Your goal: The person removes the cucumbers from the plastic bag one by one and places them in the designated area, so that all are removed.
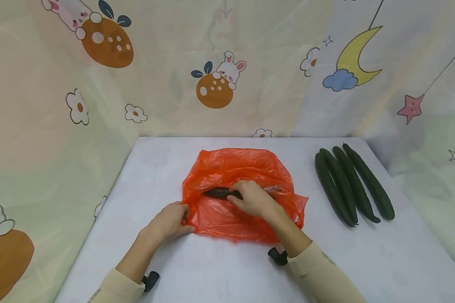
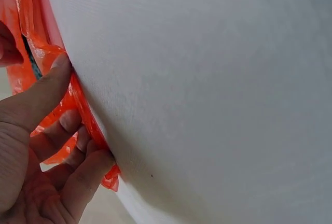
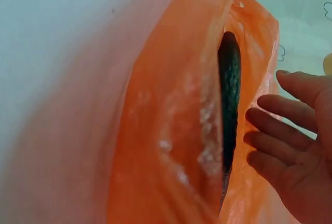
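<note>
An orange-red plastic bag (image 1: 227,219) lies spread on the table, its mouth parted. A dark green cucumber (image 1: 217,192) shows in that opening; the right wrist view has more of the cucumber (image 3: 230,84) between the bag's two layers. My left hand (image 1: 169,221) pinches the bag's left edge between thumb and fingers, as the left wrist view confirms. Over the cucumber is my right hand (image 1: 252,198). In the right wrist view its fingers (image 3: 277,128) are extended and spread beside the cucumber, with a gap between them and it.
Several more cucumbers (image 1: 349,189) lie side by side on the right of the white table (image 1: 151,168). A patterned cloth (image 1: 167,75) hangs behind and around the table. Black wrist devices (image 1: 277,256) sit at both cuffs.
</note>
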A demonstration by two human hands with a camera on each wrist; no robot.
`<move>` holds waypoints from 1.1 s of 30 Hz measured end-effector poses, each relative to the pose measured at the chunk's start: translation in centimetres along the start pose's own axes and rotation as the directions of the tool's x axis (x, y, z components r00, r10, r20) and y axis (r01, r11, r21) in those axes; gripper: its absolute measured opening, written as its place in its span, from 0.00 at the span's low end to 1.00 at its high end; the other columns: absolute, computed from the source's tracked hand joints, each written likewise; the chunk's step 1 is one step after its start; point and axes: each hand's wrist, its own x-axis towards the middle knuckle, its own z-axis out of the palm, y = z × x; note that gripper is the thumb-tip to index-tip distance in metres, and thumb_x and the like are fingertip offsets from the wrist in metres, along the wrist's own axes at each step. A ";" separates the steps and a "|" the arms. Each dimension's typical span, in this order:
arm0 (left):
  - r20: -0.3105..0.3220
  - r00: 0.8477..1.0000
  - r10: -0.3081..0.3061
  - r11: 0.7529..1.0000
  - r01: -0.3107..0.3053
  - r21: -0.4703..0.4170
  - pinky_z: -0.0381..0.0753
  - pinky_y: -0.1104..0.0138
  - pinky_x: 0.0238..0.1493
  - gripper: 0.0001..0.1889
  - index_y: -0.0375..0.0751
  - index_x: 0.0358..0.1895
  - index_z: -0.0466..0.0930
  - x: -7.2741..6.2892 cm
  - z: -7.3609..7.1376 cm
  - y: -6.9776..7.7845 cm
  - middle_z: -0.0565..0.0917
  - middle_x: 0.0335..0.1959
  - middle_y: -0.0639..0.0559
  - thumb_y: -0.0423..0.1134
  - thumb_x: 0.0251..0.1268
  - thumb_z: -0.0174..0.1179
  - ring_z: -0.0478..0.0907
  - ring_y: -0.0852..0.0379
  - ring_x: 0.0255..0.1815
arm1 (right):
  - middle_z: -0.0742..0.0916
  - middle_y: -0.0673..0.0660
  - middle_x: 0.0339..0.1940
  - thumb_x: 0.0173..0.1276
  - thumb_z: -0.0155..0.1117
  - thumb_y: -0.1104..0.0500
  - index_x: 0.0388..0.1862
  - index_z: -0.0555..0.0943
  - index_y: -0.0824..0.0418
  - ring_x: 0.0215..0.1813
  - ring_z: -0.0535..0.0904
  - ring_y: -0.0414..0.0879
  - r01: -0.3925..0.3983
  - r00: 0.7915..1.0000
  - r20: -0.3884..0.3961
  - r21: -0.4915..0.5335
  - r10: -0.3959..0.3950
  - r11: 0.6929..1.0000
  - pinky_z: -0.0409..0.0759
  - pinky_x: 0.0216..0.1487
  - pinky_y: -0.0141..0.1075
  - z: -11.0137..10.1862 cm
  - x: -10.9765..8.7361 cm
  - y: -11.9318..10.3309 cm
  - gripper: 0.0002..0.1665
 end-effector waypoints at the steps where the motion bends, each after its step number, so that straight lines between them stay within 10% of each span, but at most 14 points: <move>1: 0.000 1.000 -0.001 1.000 0.001 -0.001 0.76 0.66 0.34 0.21 0.45 0.39 0.79 0.0 0.1 0.0 0.74 0.29 0.54 0.48 0.50 0.81 0.71 0.57 0.33 | 0.88 0.51 0.49 0.72 0.69 0.52 0.57 0.86 0.59 0.49 0.82 0.45 0.002 1.000 -0.002 -0.003 -0.002 1.000 0.83 0.56 0.42 0.0 0.1 0.2 0.18; 16: -0.006 1.000 0.006 1.000 -0.006 0.003 0.77 0.66 0.36 0.20 0.46 0.38 0.79 -0.1 0.0 -0.1 0.74 0.29 0.55 0.49 0.51 0.81 0.71 0.57 0.33 | 0.87 0.49 0.52 0.64 0.77 0.50 0.60 0.83 0.54 0.53 0.79 0.46 -0.051 0.997 0.056 0.034 0.050 0.998 0.82 0.60 0.47 0.2 0.9 4.3 0.27; 33: -0.006 1.000 0.012 1.000 -0.012 0.002 0.76 0.65 0.36 0.19 0.45 0.37 0.78 -0.2 -0.2 -0.1 0.74 0.29 0.54 0.46 0.52 0.80 0.71 0.56 0.33 | 0.83 0.54 0.50 0.64 0.77 0.50 0.63 0.83 0.58 0.51 0.76 0.49 -0.031 0.995 0.089 -0.038 0.034 0.999 0.80 0.59 0.45 0.4 1.2 3.9 0.30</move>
